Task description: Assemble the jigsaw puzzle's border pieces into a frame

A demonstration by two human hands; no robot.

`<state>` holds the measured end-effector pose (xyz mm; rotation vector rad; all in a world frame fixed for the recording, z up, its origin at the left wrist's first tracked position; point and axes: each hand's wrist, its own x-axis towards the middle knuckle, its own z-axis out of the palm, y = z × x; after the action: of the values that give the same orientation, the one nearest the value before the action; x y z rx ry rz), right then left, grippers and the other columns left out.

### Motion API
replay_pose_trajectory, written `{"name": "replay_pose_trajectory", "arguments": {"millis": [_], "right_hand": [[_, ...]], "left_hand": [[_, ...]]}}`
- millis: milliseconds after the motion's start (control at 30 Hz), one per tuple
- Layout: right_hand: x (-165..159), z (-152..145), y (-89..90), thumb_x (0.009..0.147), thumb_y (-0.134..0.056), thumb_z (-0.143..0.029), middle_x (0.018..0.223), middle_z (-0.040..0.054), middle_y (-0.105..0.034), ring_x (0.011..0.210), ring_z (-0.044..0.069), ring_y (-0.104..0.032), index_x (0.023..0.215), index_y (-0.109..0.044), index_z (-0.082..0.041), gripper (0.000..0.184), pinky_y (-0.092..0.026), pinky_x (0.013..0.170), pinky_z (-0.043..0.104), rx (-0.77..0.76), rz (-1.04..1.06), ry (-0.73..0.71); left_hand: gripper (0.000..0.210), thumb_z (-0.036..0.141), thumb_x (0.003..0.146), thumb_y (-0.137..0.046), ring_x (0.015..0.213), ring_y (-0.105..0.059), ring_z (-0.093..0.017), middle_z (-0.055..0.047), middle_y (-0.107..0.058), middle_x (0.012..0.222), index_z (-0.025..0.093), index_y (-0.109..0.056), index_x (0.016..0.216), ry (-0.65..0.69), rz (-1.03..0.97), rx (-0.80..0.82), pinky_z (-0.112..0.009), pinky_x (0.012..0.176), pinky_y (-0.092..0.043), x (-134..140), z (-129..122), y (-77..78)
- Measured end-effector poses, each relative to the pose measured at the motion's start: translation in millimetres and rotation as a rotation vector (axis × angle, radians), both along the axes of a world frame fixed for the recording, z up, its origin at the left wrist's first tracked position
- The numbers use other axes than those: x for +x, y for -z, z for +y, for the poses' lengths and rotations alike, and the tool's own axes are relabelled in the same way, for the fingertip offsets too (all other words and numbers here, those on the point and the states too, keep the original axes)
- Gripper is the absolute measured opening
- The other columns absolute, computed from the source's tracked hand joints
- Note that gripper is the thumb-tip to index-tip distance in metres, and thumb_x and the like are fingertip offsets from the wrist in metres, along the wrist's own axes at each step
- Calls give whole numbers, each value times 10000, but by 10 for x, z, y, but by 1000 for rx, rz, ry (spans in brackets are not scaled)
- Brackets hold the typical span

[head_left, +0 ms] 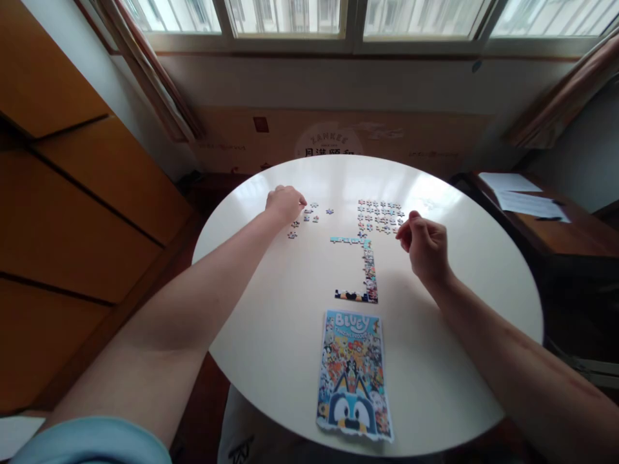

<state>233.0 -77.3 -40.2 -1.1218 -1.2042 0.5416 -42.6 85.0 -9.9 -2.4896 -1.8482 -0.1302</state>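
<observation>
My left hand (pixel 284 204) is over the far left of the white table, fingertips pinched beside a scatter of loose jigsaw pieces (pixel 315 219). Whatever is between them, if anything, is too small to make out. To the right, my right hand (pixel 425 243) is closed, thumb against fingers, at the edge of a block of sorted jigsaw pieces (pixel 380 211); its grip is hidden too. Between my arms lies a joined puzzle border (pixel 370 274), with a top strip, a right side and a bottom strip. Nearer me is a colourful picture sheet (pixel 354 380) headed "BLUEY".
All of this rests on a round white table (pixel 271 309). A wooden cabinet (pixel 87 212) stands at the left. Papers (pixel 527 200) lie on a brown desk at the right. A printed cardboard panel (pixel 232 135) leans under the window beyond the table.
</observation>
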Motion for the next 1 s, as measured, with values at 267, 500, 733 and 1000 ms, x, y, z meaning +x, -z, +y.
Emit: {"name": "replay_pose_trajectory", "arguments": {"millis": [267, 500, 733, 1000], "right_hand": [[56, 31, -7, 922, -585, -660, 408, -17, -442, 366, 94, -365, 519, -634, -222, 596, -242, 411, 295, 12, -32, 16], [44, 14, -16, 930, -578, -658, 409, -20, -443, 365, 96, -367, 524, -625, -229, 592, -257, 417, 310, 19, -50, 9], [46, 20, -6, 945, -586, -610, 410, -27, -422, 370, 93, -365, 526, -630, -221, 573, -243, 410, 291, 22, -32, 1], [-24, -12, 3, 938, -612, -563, 436, -22, -449, 416, 101, -403, 547, -642, -196, 537, -286, 430, 263, -9, -6, -43]], "left_hand": [[216, 270, 803, -742, 1096, -601, -274, -79, -723, 1047, 211, -817, 997, -33, -10, -57, -325, 955, -463, 89, 116, 36], [266, 362, 726, -833, 1046, -609, -287, -81, -686, 896, 177, -804, 914, -23, 30, -78, -370, 961, -473, 163, 137, -54], [224, 320, 672, -868, 950, -653, -276, -73, -704, 826, 180, -808, 836, -40, 18, -102, -360, 881, -520, 191, 205, -82], [113, 266, 726, -799, 936, -685, -253, -53, -782, 961, 261, -824, 836, -55, -92, -205, -313, 763, -535, 20, 229, -112]]}}
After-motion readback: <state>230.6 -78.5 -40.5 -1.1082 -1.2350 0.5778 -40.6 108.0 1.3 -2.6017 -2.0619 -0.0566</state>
